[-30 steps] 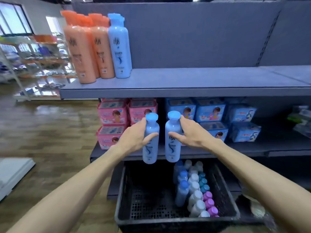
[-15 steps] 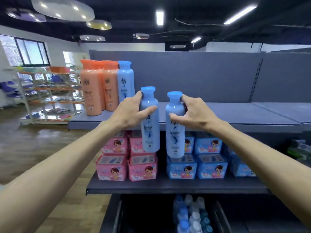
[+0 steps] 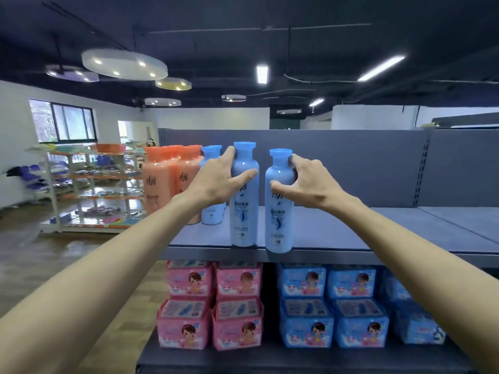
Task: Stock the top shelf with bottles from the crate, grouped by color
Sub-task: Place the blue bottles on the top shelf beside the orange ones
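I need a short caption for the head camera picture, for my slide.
Left hand and right hand each set a blue bottle at the top shelf edge.

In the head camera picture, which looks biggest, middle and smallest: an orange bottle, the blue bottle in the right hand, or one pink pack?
1. Orange bottle, widest though farther back.
2. Blue bottle in the right hand, similar height, nearer, so unsure.
3. Pink pack, clearly smallest.

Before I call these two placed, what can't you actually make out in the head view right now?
- Crate: below the frame edge, out of view.
- Shelved blue bottle: mostly behind the left hand.
- Right-hand bottle: its base overlaps the top shelf front edge; seated or not, unclear.
- Orange bottles: count unclear, they overlap.
- Label text: too small.
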